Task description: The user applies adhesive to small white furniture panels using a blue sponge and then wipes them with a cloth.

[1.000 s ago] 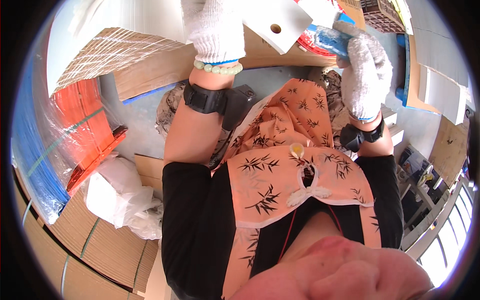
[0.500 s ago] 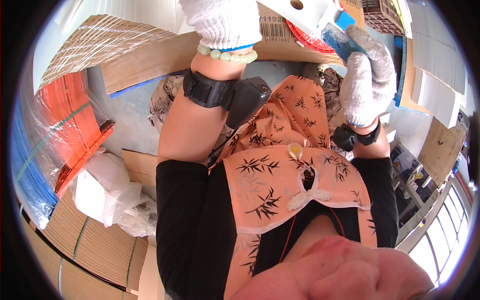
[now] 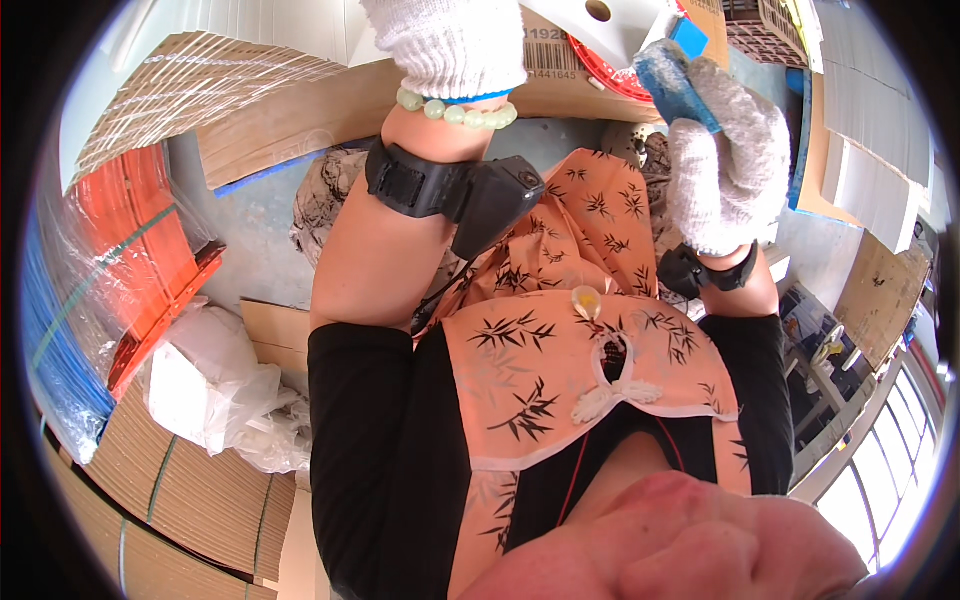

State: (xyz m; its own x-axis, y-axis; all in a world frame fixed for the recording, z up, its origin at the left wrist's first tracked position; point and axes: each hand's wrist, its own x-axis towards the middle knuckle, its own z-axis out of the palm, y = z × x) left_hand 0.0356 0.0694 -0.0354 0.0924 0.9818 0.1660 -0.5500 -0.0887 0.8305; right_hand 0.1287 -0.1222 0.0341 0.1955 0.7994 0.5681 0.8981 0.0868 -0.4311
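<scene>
I see 1 red round container [image 3: 612,80] with white stuff [image 3: 630,76] inside; near its rim, the right hand [image 3: 730,150] grips 1 blue block [image 3: 672,85]. I can't tell the left hand [image 3: 450,42]'s state, fingers cut off.

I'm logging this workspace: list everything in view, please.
Held block: 1, blue, upper right
Holed panel: 1, white, top
Round rim: 1, red, top
Small piece: 1, blue, top
Crate: 1, brown, top right
Cardboard piece: 1, brown, top
Ridged stack: 1, white, left
Wrapped bundle: 1, orange, left
Wrapped stack: 1, blue, far left
Film heap: 1, whitish, left
Strapped cardboard: several, brown, lower left
Stacked sheets: several, white, right
Window: 1, white, lower right
Apron: 1, peach, torso
Wrist devices: 2, black, forearms
Bracelet: 1, green, left wrist
Left grip: 1, white, top, partly cropped
Right grip: 1, white, around block
</scene>
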